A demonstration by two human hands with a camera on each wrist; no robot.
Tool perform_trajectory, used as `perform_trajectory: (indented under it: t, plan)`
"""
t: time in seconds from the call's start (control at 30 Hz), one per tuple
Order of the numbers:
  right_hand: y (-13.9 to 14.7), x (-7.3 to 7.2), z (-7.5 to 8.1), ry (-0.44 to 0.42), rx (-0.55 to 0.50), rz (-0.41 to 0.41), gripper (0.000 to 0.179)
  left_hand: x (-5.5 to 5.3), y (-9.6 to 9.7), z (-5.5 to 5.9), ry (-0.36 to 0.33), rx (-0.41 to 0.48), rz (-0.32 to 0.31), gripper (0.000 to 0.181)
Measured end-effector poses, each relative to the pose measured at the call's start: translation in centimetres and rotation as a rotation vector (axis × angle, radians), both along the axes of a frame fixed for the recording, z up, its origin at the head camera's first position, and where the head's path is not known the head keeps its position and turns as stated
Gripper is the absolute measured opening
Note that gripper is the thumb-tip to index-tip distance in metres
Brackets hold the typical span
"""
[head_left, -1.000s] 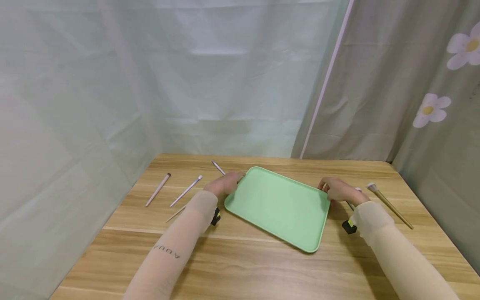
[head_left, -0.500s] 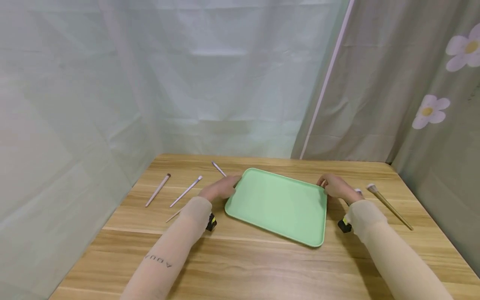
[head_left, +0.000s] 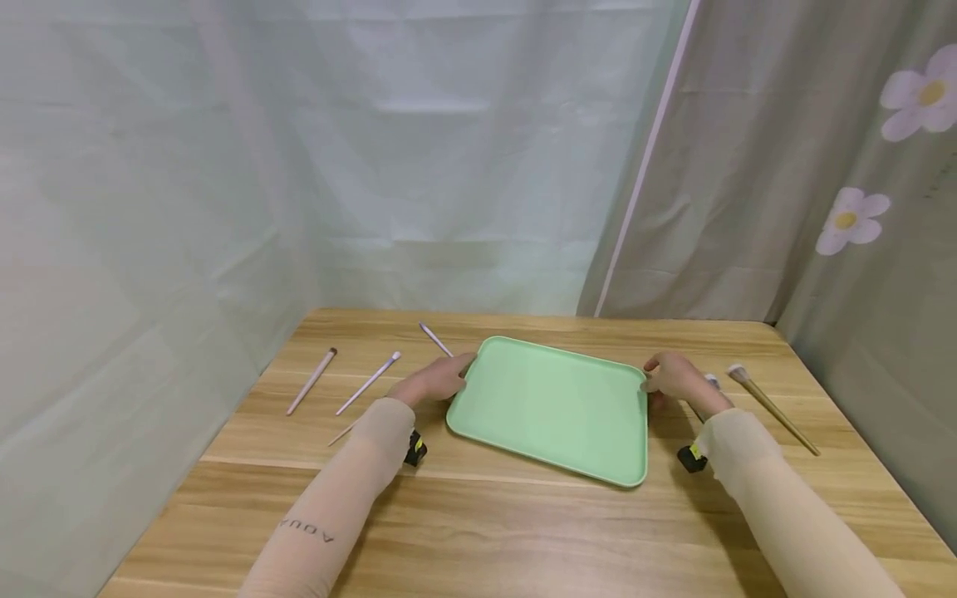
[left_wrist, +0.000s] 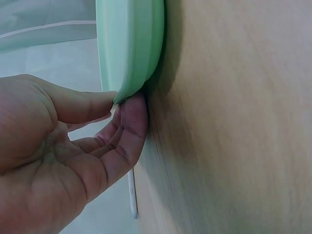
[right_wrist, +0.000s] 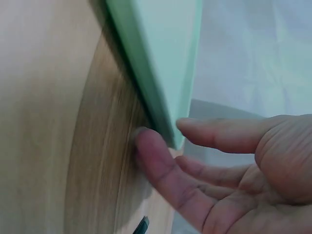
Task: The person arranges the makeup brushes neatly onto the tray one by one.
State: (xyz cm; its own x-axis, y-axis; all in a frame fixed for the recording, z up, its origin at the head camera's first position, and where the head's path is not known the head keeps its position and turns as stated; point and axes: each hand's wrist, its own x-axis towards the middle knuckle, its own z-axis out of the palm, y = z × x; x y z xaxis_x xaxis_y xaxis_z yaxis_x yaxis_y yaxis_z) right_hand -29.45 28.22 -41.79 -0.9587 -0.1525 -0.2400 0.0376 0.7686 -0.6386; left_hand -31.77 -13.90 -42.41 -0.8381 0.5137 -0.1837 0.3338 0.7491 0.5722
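Note:
A light green rectangular tray (head_left: 553, 411) lies on the wooden table, slightly askew, its inside bare. My left hand (head_left: 434, 380) pinches its left edge; in the left wrist view the thumb (left_wrist: 90, 106) sits on the rim and curled fingers (left_wrist: 131, 122) reach underneath. At the far right corner is my right hand (head_left: 674, 378). In the right wrist view its thumb (right_wrist: 214, 132) is at or very near the tray's rim, while the index finger (right_wrist: 158, 156) stands apart from it, low by the table. No firm grip shows there.
Left of the tray lie a pink makeup brush (head_left: 311, 382), a lilac brush (head_left: 369, 384), a purple-tipped one (head_left: 435, 339) and a thin stick (head_left: 342, 433), partly covered by my sleeve. On the right are a gold-handled brush (head_left: 773, 409) and another brush (head_left: 712, 380) behind my wrist. Curtains hang around the table.
The tray has turned a little counterclockwise: its near right corner moved away and its far left corner moved left. My left hand moved left with it; the right hand's fingers have loosened at the corner.

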Motion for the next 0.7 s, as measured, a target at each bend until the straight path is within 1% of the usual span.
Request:
perform_trajectory:
  t: [0.1, 0.2, 0.27, 0.33, 0.4, 0.53, 0.63, 0.7]
  plan:
    - [-0.3, 0.9, 0.5, -0.105, -0.054, -0.028, 0.050, 0.0, -0.2, -0.1, -0.007, 0.008, 0.008, 0.061]
    - [-0.6, 1.6, 0.7, -0.192, -0.115, -0.048, 0.045, -0.1, -0.4, -0.3, -0.023, 0.020, 0.010, 0.061]
    - [-0.9, 1.9, 0.7, -0.229, -0.148, -0.059, 0.040, -0.2, -0.5, -0.4, -0.031, 0.026, 0.011, 0.061]
    - [-1.1, 2.1, 0.7, -0.248, -0.167, -0.064, 0.041, -0.3, -0.6, -0.4, -0.033, 0.031, 0.015, 0.061]
    - [-1.3, 2.1, 0.6, -0.248, -0.167, -0.076, 0.045, -0.3, -0.6, -0.6, -0.028, 0.035, 0.019, 0.062]
    - [-1.6, 1.8, 0.3, -0.189, -0.136, -0.086, 0.055, -0.3, -0.5, -0.7, -0.031, 0.047, 0.044, 0.063]
    - [-1.7, 1.5, -0.2, -0.141, -0.126, -0.097, 0.058, 0.0, -0.3, -0.6, -0.061, 0.068, 0.077, 0.065]
    - [-1.7, 1.3, -0.4, -0.119, -0.126, -0.118, 0.058, 0.2, -0.3, -0.6, -0.082, 0.084, 0.098, 0.065]
